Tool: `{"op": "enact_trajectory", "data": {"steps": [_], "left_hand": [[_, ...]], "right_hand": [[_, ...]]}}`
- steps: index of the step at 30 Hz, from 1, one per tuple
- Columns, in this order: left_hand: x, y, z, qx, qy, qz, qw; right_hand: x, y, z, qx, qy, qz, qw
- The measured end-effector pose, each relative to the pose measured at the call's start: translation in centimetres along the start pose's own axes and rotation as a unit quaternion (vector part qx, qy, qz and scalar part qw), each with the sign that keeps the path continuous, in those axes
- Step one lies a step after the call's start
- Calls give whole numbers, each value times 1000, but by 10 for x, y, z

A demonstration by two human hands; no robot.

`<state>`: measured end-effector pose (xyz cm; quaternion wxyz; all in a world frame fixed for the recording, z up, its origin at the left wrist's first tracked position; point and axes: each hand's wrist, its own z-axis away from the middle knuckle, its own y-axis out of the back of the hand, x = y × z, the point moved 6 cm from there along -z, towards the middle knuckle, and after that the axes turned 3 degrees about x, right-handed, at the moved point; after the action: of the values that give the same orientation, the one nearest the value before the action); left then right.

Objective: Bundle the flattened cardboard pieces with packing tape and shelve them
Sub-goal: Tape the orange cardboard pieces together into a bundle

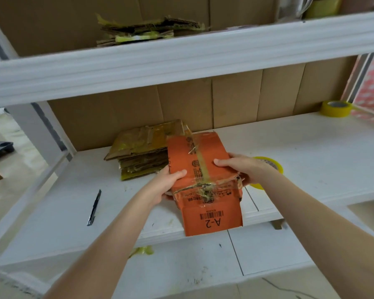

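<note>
Both hands grip the orange cardboard bundle (203,169) by its long sides: left hand (168,180) and right hand (242,169) each lay a thumb on top, with the fingers curled under and hidden. The bundle's long axis runs away from the person, and its "A-2" end hangs past the white shelf (311,158) edge. One knife (94,207) lies to the left. The right hand half hides a yellow tape roll (268,164); a second roll (336,108) sits far right. A brown bundle (143,147) lies behind, and a third bundle (147,29) sits on the upper shelf, its edges hard to make out
</note>
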<state>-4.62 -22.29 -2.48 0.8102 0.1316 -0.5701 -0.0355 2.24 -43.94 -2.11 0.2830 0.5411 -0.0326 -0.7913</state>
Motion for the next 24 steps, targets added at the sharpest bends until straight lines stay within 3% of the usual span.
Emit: {"op": "enact_trajectory", "data": {"steps": [4,7,13,17,21,24], "left_hand": [[11,-6,1,40,-45,-4,998],[24,5,-1,80,-81,-32,993],[5,13,2,98,-51,-80,991],[4,7,-2,122,-52,-53,990],[10,4,-5,179,-55,-133,973],[28,-3,10,250,-127,-280,918]], "right_hand": [[-6,-1,4,38,16,63,997],[-14,-10,3,46,44,25,998],[-18,-28,-7,69,70,77,992],[-16,-12,-7,96,92,26,991],[0,34,2,291,68,222,928],[36,45,4,269,-26,361,893]]}}
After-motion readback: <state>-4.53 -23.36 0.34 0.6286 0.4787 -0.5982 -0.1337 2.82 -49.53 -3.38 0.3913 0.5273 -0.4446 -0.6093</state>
